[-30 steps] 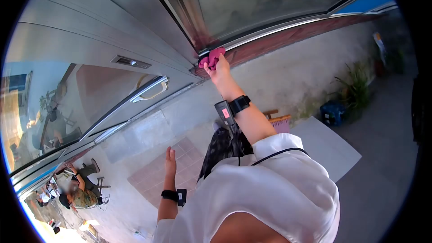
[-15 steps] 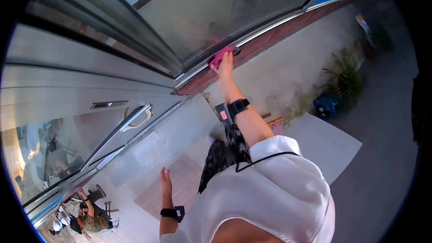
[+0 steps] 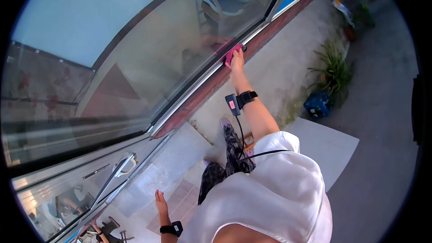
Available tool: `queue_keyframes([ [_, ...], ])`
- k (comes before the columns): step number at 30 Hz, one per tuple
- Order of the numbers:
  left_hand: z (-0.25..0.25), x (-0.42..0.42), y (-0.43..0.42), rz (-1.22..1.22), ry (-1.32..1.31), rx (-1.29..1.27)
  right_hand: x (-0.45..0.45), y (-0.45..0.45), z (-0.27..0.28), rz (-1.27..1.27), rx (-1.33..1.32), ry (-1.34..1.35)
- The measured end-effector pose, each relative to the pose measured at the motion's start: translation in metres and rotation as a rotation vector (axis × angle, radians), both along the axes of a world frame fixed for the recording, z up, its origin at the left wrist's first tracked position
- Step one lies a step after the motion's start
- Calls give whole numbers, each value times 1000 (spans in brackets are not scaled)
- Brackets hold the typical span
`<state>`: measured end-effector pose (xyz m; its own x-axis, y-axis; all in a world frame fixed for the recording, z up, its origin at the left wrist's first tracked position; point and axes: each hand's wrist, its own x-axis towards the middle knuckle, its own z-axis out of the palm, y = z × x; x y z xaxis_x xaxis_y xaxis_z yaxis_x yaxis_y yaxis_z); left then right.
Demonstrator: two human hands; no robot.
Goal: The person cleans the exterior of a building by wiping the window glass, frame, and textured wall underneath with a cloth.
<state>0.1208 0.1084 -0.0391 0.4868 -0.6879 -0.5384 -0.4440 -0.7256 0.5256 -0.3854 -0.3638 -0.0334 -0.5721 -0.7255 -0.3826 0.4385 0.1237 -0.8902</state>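
Note:
My right hand [image 3: 237,62] is closed on a bright pink cloth [image 3: 232,54], which it presses against the window's lower frame [image 3: 211,71]. The large glass pane [image 3: 166,58] rises beside the cloth and shows faint reflections. Below the frame runs a dark red sill [image 3: 193,107]. Away from the window, my left hand [image 3: 161,201] hangs at the lower left over the paving, fingers apart, holding nothing. Both wrists wear black straps with small boxes.
A metal door with a white handle [image 3: 126,165] stands at lower left, near a seated person [image 3: 105,232]. At right are a pale board [image 3: 321,146], a blue container [image 3: 317,104] and a leafy plant [image 3: 335,69]. A wooden stool is partly hidden by my body.
My right hand has slid the pink cloth along the window's frame, away from the corner by the door. The view has turned, and the door now lies lower left.

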Motion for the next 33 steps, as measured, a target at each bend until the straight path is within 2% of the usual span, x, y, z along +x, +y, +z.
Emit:
queue_keyframes([
  [3, 4, -31, -26, -1, -9, 64, -72, -46, 24, -116, 67, 178],
  [5, 6, -48, -38, 33, 7, 74, -121, -77, 20, -130, 57, 292],
  [9, 6, -79, -51, 24, 44, 79, -153, -89, 29, -163, 11, 128],
  [11, 2, -87, -57, -31, 52, 115, -144, -78, 21, -192, 11, 161],
  [13, -4, -91, -62, -40, 74, 99, -141, -61, 10, -35, 93, -168],
  [17, 12, -89, -79, -53, 57, 65, -161, -66, 26, -156, -41, -325],
  [19, 12, -76, -84, -48, 37, 52, -170, -89, 61, -205, -155, -122],
  [20, 7, -68, -80, -57, 19, 64, -173, -94, 68, -207, -155, -118],
  [22, -6, -52, -71, -58, 7, 69, -178, -104, 79, -262, -267, 199],
  [23, -15, -48, -68, -62, 11, 61, -178, -104, 94, -267, -276, 203],
  [25, -25, -42, -62, -106, 19, 72, -165, -96, 134, -293, -401, 626],
  [26, -21, -45, -65, -110, 17, 71, -162, -90, 159, -283, -351, 750],
  [29, -17, -55, -78, -41, 43, 86, -167, -89, 186, -322, -328, 887],
  [33, -24, -58, -98, -45, 30, 64, -165, -90, 134, -323, -260, 807],
])
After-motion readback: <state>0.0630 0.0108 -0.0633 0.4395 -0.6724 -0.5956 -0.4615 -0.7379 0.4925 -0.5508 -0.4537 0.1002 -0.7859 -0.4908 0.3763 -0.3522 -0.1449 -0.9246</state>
